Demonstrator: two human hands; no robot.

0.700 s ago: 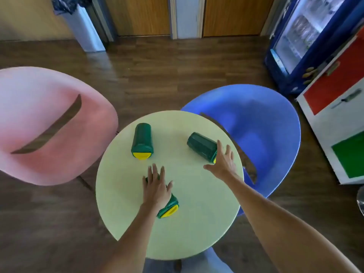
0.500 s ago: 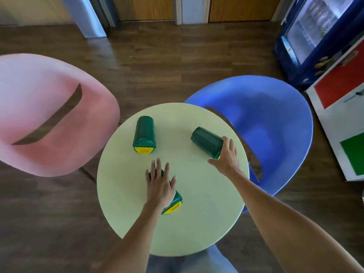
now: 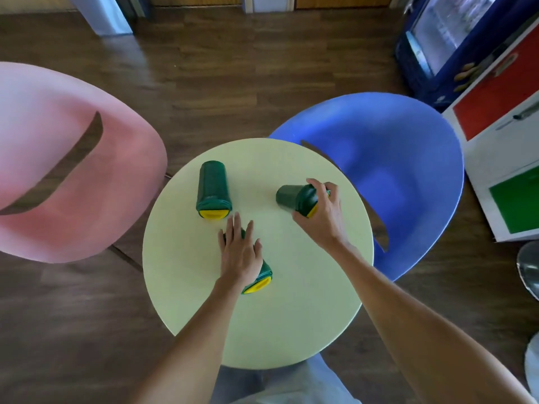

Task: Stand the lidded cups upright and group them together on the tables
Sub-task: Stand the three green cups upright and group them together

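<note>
Three dark green cups with yellow lids lie on a round pale-green table. The far-left cup lies on its side, lid toward me, untouched. My left hand rests flat on the near cup, fingers spread along its body; only its lid end shows. My right hand wraps the lid end of the right cup, which points left and looks tilted up off the table.
A pink chair stands left of the table and a blue chair behind it on the right. A blue drinks fridge and a white cabinet with red and green panels stand at the right. Wooden floor surrounds the table.
My right hand has closed around the lid end of the right cup and begun tipping it. My left hand stays on the near cup. The view shifted closer.
</note>
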